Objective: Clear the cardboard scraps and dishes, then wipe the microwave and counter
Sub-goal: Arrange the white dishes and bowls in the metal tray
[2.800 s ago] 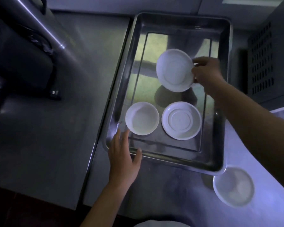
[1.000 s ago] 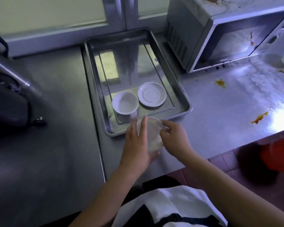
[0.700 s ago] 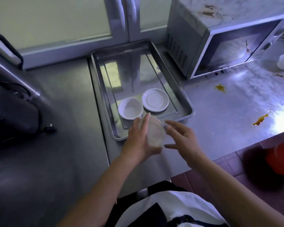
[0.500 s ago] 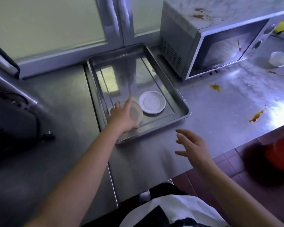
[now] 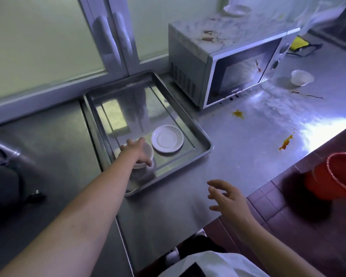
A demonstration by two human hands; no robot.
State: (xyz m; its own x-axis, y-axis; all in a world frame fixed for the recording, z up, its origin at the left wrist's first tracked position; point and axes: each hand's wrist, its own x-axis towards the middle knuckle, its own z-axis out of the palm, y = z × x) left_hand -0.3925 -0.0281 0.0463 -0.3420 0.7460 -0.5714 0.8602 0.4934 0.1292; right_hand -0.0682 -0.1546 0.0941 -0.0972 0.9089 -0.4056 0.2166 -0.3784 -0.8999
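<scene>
gripping a white bowl (image 5: 149,152) inside the tray (image 5: 132,104): left hand (image 5: 136,152); right hand (image 5: 228,198) empty, fingers spread, near the tray.

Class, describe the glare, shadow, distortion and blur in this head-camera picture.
Head view: glare bleaches the counter at the picture's right; head view: the picture's left is dim, where the left hand grips the bowl in the tray; head view: the wide lens tilts and bows the microwave; head view: the right hand looks slightly soft.
</scene>
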